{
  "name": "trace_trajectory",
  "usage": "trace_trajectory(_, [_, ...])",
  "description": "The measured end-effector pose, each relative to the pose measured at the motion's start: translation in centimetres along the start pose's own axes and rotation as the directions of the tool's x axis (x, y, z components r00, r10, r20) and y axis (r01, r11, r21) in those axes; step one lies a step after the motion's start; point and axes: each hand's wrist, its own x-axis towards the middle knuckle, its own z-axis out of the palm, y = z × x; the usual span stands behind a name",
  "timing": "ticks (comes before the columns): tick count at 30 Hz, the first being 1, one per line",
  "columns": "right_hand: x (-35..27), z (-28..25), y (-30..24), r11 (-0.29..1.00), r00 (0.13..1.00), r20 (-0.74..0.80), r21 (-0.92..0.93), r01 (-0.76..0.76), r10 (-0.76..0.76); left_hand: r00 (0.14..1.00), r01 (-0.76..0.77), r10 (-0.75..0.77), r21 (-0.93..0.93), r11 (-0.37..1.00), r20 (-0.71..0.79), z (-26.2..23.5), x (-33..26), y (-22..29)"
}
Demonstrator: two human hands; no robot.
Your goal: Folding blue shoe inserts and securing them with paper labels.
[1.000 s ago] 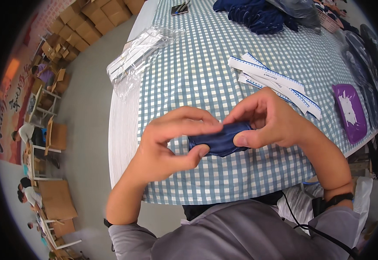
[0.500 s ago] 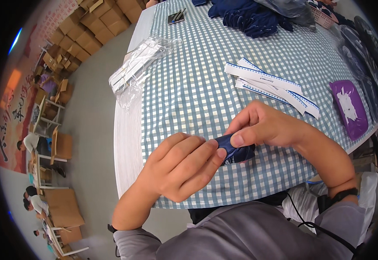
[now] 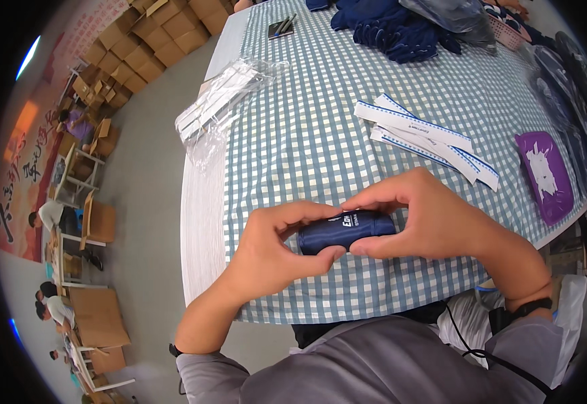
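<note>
A small navy blue fabric roll (image 3: 337, 235) with white printing lies crosswise between my hands, above the near part of the checked tablecloth. My left hand (image 3: 261, 250) grips its left end, thumb along the near side and fingers along the far side. Around the right end curves my right hand (image 3: 438, 219), with its thumb on the near side and fingertips at the far edge. The thumb tips almost meet near the middle of the roll. Whether the roll touches the cloth underneath, I cannot tell.
Farther back lie white paper strips with blue edges (image 3: 428, 138) and a purple pack (image 3: 547, 176). A clear plastic bag of white strips (image 3: 223, 101) rests at the left edge. Navy garments (image 3: 391, 30) are heaped at the far side, near a dark pad with pens (image 3: 281, 27).
My left fingers have moved off the roll's front, and both hands now hold it by its ends. More of the roll and its white printing shows. My right hand has shifted slightly rightward.
</note>
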Motion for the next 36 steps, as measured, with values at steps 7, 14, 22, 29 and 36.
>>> trace_trajectory(7, [-0.2, -0.6, -0.2, 0.978, 0.982, 0.073, 0.101, -0.183, 0.177, 0.990, 0.137, -0.130, -0.183, 0.974, 0.050, 0.5, 0.5, 0.3])
trace_trajectory(14, [-0.2, -0.4, -0.1, 0.944, 0.968, 0.104, 0.219, -0.245, 0.227, 0.970, 0.233, -0.216, -0.166, 0.958, 0.114, 0.5, 0.6, 0.5])
trace_trajectory(22, [0.2, -0.8, 0.2, 0.929, 0.946, 0.158, 0.201, -0.311, 0.283, 0.970, 0.225, -0.194, -0.232, 0.946, 0.150, 0.4, 0.6, 0.1])
trace_trajectory(29, [0.0, -1.7, -0.4, 0.949, 0.972, 0.116, 0.221, -0.226, 0.204, 0.970, 0.213, -0.183, -0.191, 0.958, 0.161, 0.0, 1.4, 2.1])
trace_trajectory(36, [-1.0, -6.6, -2.7, 0.976, 0.987, -0.162, 0.212, 0.044, -0.010, 0.985, -0.046, 0.033, 0.073, 0.996, 0.168, -0.3, 7.6, 8.3])
